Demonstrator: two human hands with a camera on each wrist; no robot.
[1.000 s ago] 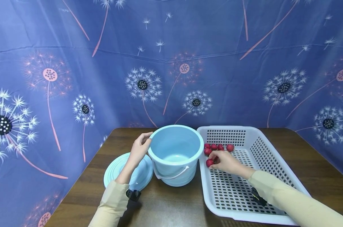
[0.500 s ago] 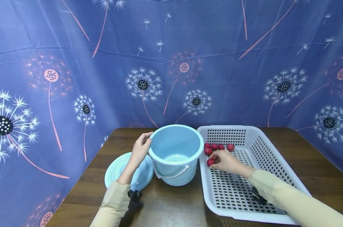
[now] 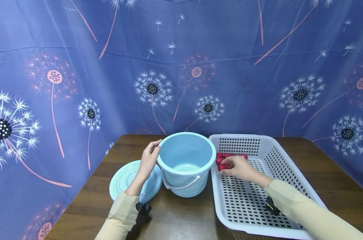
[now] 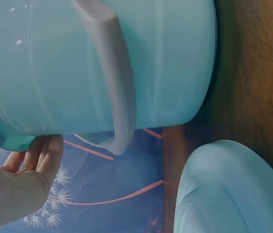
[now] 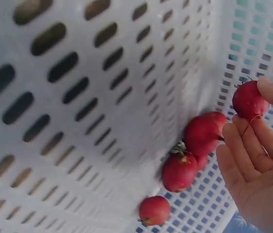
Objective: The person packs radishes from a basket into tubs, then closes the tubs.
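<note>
My right hand (image 3: 238, 167) pinches a small red radish (image 5: 249, 100) between thumb and fingers, inside the white plastic basket (image 3: 238, 225) near its left wall. A thin root hangs from this radish in the right wrist view. Several more red radishes (image 5: 179, 171) lie close together in the basket's far left corner, partly hidden by the hand in the head view. At the left of the light blue bucket (image 3: 186, 183), my left hand (image 3: 149, 160) holds the rim with bent fingers. The bucket stands upright beside the basket, and its visible inside holds nothing.
A light blue round lid (image 3: 119, 180) lies on the wooden table (image 3: 175, 220) left of the bucket, partly under the left forearm. The bucket's white handle (image 4: 117, 73) hangs down its front. A blue dandelion-print cloth (image 3: 181, 40) hangs behind the table.
My right hand has shifted slightly up and away in the head view, carrying the pinched radish closer to the others. The left hand and bucket stay in place.
</note>
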